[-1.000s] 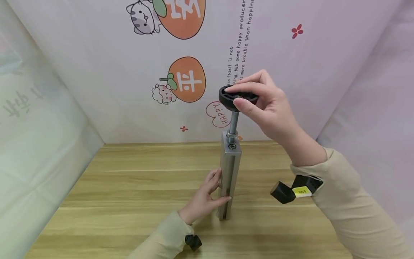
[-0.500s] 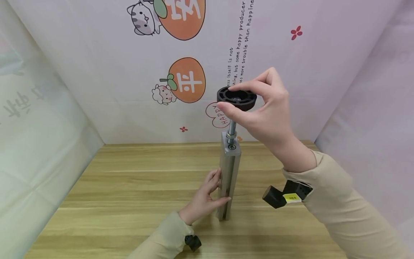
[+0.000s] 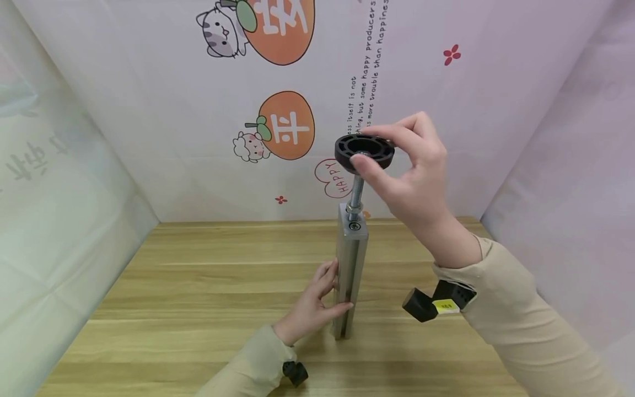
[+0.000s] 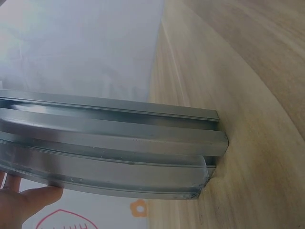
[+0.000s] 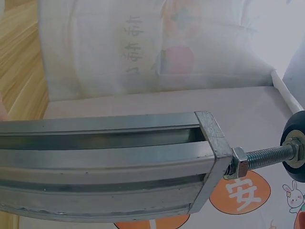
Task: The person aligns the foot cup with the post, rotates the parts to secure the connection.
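Note:
An aluminium extrusion (image 3: pixel 351 275) stands upright on the wooden tabletop. My left hand (image 3: pixel 308 310) grips its lower part, thumb on the near side; part of that hand (image 4: pixel 16 205) shows in the left wrist view. From the end plate at its top rises a threaded stud (image 5: pixel 269 156) with a hex nut (image 5: pixel 240 163) against the plate. A round black levelling foot (image 3: pixel 341 158) caps the stud, hollow underside up. My right hand (image 3: pixel 421 176) pinches this foot, thumb at the near rim and index finger at the far rim. In the right wrist view that hand is out of sight.
The wooden tabletop (image 3: pixel 198 309) carries the extrusion's lower end. A pale printed sheet (image 3: pixel 416 71) forms the back wall, with side sheets left and right. Small black cameras sit on both sleeves, the right one (image 3: pixel 421 304) hanging beside the extrusion.
My right hand has shifted its fingers around the foot's rim, the thumb going left and then back right. The foot's tilt has altered slightly. My left hand and the extrusion stay nearly put.

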Demonstrator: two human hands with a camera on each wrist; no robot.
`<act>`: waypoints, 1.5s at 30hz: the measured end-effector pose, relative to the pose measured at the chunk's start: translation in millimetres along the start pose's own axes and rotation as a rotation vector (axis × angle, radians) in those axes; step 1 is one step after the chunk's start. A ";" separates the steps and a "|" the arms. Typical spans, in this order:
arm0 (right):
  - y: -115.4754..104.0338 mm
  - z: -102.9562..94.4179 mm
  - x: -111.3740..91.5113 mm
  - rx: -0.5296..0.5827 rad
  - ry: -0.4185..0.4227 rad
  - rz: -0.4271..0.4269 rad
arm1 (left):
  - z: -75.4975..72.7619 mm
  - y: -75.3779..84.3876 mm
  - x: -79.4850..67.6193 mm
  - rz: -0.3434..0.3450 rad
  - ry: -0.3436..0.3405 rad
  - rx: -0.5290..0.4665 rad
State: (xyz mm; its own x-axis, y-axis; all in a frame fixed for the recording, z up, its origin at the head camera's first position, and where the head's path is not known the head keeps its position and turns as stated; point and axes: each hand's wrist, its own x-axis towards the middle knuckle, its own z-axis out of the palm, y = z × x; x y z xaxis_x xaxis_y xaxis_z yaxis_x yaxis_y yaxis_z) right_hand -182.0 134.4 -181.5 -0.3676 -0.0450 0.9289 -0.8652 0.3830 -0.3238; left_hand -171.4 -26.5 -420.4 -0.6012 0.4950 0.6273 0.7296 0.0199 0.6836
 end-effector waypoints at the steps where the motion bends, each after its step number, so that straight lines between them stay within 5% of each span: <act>1: 0.9 -0.5 -1.0 0.042 0.003 0.012 | 0.1 0.0 0.1 0.002 0.000 0.000; 5: 9.6 -0.9 -4.0 0.322 -0.049 0.074 | 0.3 0.2 0.3 -0.013 -0.002 -0.009; 12: 34.1 1.5 -3.8 1.020 -0.292 0.265 | 0.4 1.6 0.1 -0.025 0.008 -0.011; 16: 42.9 2.8 -4.6 1.209 -0.419 0.380 | 0.3 0.8 -0.3 -0.037 0.005 -0.007; 29: 34.8 14.0 8.0 1.624 -0.526 0.484 | -0.9 4.5 -0.8 -0.084 -0.005 0.003; 40: 28.5 19.5 10.7 1.693 -0.499 0.488 | 0.8 5.2 -1.0 -0.074 0.001 0.006; 45: 29.4 21.4 8.0 1.640 -0.504 0.454 | 0.9 6.7 -1.6 -0.087 0.001 0.004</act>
State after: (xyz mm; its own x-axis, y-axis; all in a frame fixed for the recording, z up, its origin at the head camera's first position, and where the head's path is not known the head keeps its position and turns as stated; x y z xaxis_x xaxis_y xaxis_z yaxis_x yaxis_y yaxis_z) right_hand -217.6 125.6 -187.4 -0.4385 -0.5807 0.6860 0.0199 -0.7694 -0.6385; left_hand -165.4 -26.4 -417.1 -0.6623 0.4907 0.5662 0.6762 0.0662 0.7337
